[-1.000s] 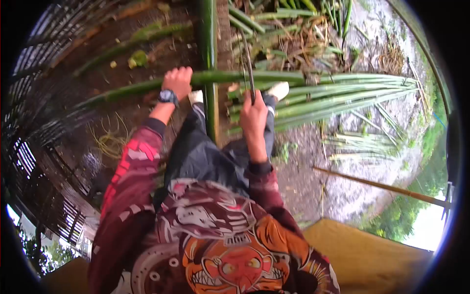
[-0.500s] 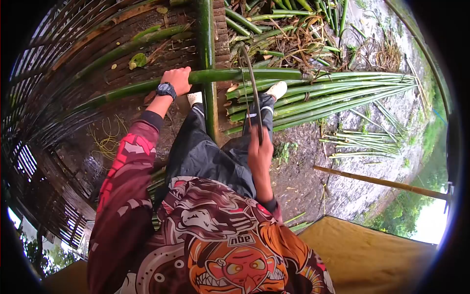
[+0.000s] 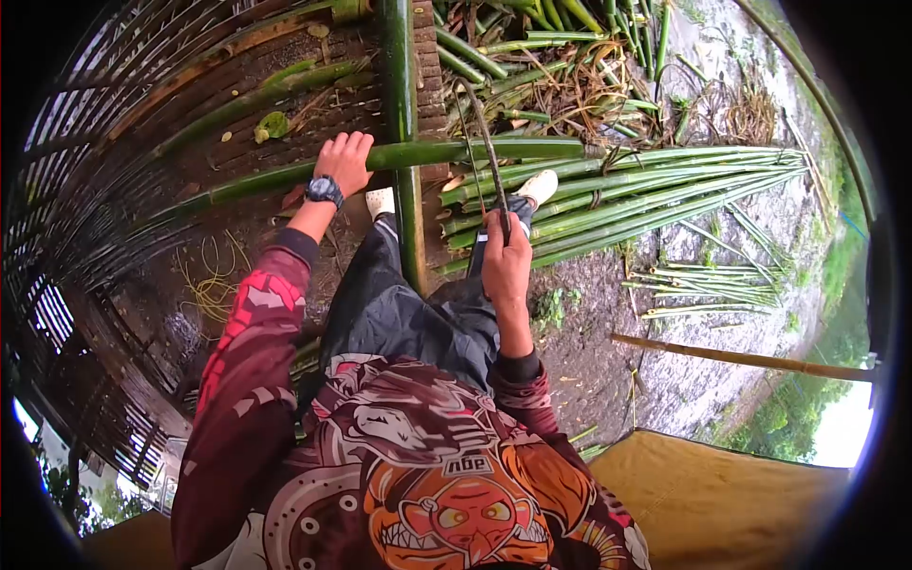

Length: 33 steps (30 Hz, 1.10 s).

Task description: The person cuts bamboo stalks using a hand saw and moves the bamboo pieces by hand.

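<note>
A long green bamboo pole [image 3: 427, 152] lies crosswise over a thick upright-running bamboo [image 3: 400, 76]. My left hand [image 3: 344, 163], with a watch on its wrist, grips the long pole just left of where the two cross. My right hand [image 3: 506, 256] is closed round the handle end of a bow saw [image 3: 488, 142]. The saw's thin blade lies against the long pole, right of the crossing and short of the pole's right end. Both my shoes show beyond the poles' crossing, one on each side of the thick bamboo.
A bundle of long green bamboo [image 3: 655, 185] lies at the right, with shorter thin pieces [image 3: 712, 285] nearer. Cut bamboo and dry debris [image 3: 589, 81] are piled at the top. Yellow cord [image 3: 211, 285] lies left. A tan tarp [image 3: 712, 494] hangs lower right.
My right hand with the saw moved back toward my body, then slightly forward again. My left hand has stayed on the pole.
</note>
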Each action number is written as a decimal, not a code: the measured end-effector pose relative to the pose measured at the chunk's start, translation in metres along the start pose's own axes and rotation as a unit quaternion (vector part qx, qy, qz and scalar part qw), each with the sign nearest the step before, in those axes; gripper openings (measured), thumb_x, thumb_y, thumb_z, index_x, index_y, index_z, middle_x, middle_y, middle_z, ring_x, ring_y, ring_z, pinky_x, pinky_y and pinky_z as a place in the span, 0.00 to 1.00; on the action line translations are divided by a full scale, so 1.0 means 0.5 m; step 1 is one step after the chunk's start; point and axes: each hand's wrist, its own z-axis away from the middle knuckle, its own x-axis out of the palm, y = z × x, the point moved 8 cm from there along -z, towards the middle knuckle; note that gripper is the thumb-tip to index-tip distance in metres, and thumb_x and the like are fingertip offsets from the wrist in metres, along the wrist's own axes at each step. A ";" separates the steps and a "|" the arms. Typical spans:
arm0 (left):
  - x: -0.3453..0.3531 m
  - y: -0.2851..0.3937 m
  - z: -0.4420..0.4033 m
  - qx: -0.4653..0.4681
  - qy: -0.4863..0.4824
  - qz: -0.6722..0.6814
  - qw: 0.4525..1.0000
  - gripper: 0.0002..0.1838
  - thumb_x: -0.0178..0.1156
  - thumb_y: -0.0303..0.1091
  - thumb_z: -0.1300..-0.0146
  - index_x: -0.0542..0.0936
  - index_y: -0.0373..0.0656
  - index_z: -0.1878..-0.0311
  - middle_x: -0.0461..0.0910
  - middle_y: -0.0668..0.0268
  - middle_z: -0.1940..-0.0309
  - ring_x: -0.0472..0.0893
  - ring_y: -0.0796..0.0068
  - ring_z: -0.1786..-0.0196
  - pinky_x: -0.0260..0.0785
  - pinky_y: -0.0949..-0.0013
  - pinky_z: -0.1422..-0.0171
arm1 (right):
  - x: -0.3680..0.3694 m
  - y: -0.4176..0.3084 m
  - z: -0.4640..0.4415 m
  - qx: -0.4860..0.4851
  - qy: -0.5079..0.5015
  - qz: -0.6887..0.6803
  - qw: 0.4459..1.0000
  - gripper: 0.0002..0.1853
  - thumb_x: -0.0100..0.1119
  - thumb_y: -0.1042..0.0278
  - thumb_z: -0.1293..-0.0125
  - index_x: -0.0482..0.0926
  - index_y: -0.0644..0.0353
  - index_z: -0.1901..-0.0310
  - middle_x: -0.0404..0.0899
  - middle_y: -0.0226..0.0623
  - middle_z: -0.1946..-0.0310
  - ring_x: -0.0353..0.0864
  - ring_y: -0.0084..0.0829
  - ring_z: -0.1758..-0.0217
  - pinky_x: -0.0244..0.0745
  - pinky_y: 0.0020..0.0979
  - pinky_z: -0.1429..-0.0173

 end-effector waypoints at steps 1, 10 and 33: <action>0.002 0.008 0.003 -0.001 0.003 0.000 1.000 0.22 0.73 0.42 0.47 0.79 0.47 0.50 0.85 0.61 0.61 0.87 0.56 0.56 0.80 0.51 0.54 | 0.002 -0.013 -0.001 0.012 -0.008 0.001 1.000 0.14 0.54 0.61 0.18 0.82 0.64 0.54 0.81 0.43 0.68 0.79 0.36 0.63 0.74 0.35 0.54; 0.051 -0.034 0.003 -0.092 -0.052 0.000 0.994 0.15 0.72 0.40 0.46 0.78 0.48 0.59 0.86 0.61 0.63 0.87 0.57 0.57 0.81 0.52 0.55 | -0.066 -0.039 0.150 0.042 -0.007 0.044 0.998 0.12 0.55 0.61 0.19 0.80 0.61 0.53 0.80 0.54 0.74 0.80 0.59 0.71 0.72 0.46 0.67; 0.060 -0.055 -0.023 -0.107 -0.192 0.049 0.974 0.23 0.72 0.49 0.44 0.79 0.47 0.51 0.88 0.58 0.59 0.89 0.52 0.56 0.82 0.49 0.52 | -0.051 -0.031 0.117 0.040 -0.021 0.058 0.997 0.14 0.53 0.59 0.18 0.80 0.63 0.50 0.82 0.54 0.71 0.84 0.56 0.68 0.74 0.44 0.65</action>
